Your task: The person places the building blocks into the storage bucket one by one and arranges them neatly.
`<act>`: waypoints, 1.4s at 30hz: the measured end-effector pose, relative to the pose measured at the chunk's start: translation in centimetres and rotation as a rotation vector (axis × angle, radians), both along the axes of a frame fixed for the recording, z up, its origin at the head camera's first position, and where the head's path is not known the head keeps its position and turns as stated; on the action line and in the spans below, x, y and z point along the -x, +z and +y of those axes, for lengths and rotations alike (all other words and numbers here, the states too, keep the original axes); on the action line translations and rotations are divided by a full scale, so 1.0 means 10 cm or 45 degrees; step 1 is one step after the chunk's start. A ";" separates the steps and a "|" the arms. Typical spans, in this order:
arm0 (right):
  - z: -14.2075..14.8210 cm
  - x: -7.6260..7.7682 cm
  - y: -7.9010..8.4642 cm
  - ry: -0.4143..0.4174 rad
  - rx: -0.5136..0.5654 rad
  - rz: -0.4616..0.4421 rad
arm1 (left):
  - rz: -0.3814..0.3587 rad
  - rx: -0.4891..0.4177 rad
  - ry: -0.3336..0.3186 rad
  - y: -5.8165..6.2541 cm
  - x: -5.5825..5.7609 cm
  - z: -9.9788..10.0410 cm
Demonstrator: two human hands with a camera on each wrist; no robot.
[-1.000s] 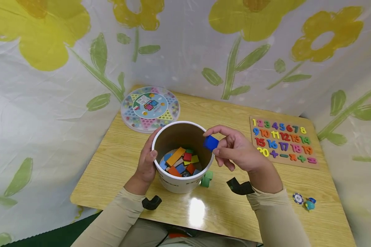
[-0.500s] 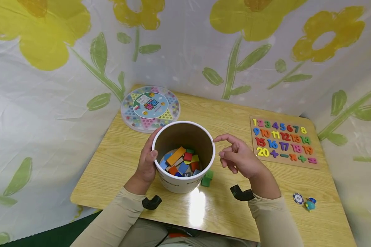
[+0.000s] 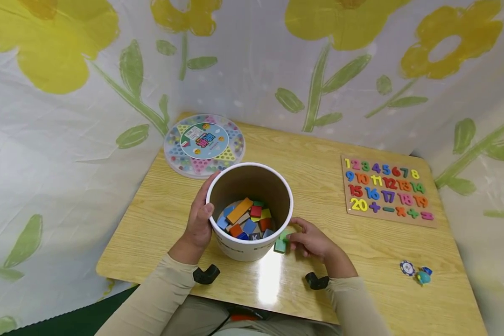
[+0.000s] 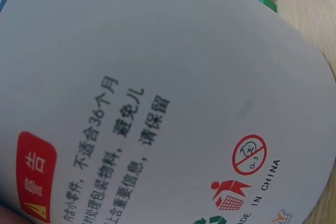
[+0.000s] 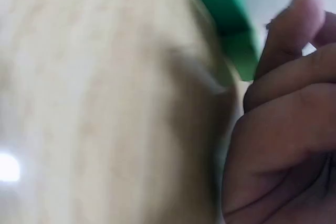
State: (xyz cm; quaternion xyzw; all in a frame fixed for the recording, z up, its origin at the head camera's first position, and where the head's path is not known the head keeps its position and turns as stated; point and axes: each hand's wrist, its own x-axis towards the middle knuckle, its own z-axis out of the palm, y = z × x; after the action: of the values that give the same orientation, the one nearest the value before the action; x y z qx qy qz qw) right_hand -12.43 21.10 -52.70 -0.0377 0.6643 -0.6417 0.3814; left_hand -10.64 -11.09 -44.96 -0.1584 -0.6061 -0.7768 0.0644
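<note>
A white bucket stands on the table with several coloured blocks inside, among them an orange block and a dark block marked K. My left hand grips its left side, thumb over the rim. In the left wrist view the bucket's printed wall fills most of the picture. Two green blocks, a darker one and a lighter one, lie against each other right of the bucket. My right hand is beside them, thumb and forefinger at the lighter block. In the right wrist view both green blocks sit just past the fingers.
A round marble board game lies at the back left. At the right is a wooden number board. A poker chip and a small teal toy lie near the right front. A flower-printed curtain hangs behind the table.
My right hand let the blue block drop into the bucket, then moved down from the rim to the green blocks. My left hand has kept its hold on the bucket.
</note>
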 end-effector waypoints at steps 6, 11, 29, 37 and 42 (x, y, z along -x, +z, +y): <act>-0.04 -0.01 -0.06 0.116 0.033 -0.047 | -0.013 -0.012 0.002 -0.03 0.01 0.00; -0.05 -0.01 -0.05 0.172 0.011 -0.063 | -0.014 -0.011 0.005 -0.04 0.01 0.00; 0.29 0.10 0.65 0.039 0.292 0.075 | -0.017 -0.011 0.005 -0.02 0.00 0.00; 0.09 0.10 1.45 0.094 0.623 0.269 | -0.041 -0.015 -0.006 -0.03 0.00 0.00; -0.19 0.02 1.71 0.072 0.641 0.286 | -0.042 -0.030 0.001 -0.04 0.00 0.00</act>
State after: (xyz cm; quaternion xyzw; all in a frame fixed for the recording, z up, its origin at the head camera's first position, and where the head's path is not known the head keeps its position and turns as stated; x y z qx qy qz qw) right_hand -12.63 19.15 -35.64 -0.2206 0.5208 -0.7675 0.3018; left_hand -10.69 -11.04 -45.33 -0.1446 -0.5980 -0.7863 0.0567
